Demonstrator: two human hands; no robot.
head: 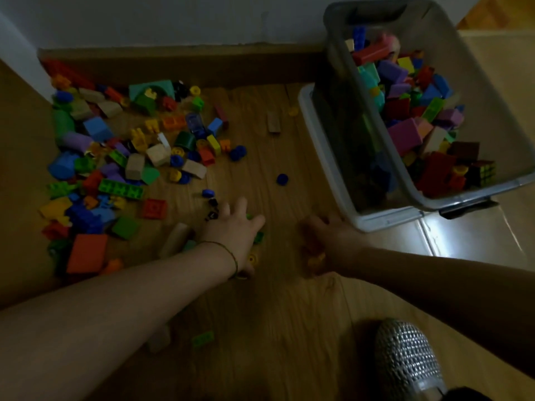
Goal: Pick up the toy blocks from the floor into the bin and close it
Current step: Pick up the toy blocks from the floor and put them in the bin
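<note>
Floorboards (289, 299) of pale wood fill the shot, and up at two o'clock sits the clear plastic bin (477, 91), lid off, already heaped with toy blocks (405, 111) in red, purple, blue and green. A white rim (314, 140) shows along the bin's nine o'clock side, touching it; whether that is the lid, I cannot tell.

Over at nine to ten o'clock, a big loose pile of blocks (121, 157) spreads across the floor right up to the skirting board, well apart from the bin.

Both bare arms reach in from six o'clock. Dead centre, the left hand (234, 230) is down on the floor, palm down, fingers splayed and fairly straight, covering a few green pieces. It grips nothing I can see. Just at its three o'clock, the right hand (327, 235) is hunched over some yellow-orange pieces near the bin's near corner; it is dark and blurred, so I cannot tell if it has hold of them.

At five o'clock, close to the camera, a silver mesh microphone (405, 354) pokes into view.

Smaller things now: a large orange block (86, 253) at eight o'clock on the pile's near edge, and a wooden cylinder (176, 237) just beside the left wrist. A Rubik's cube (485, 172) lies in the bin's near end. A green brick (202, 339) lies alone under the left forearm. A blue wheel (281, 179) sits by itself between pile and bin, a yellow wheel (252, 259) lies beside the left wrist, and a thin bracelet (228, 250) circles that wrist.
</note>
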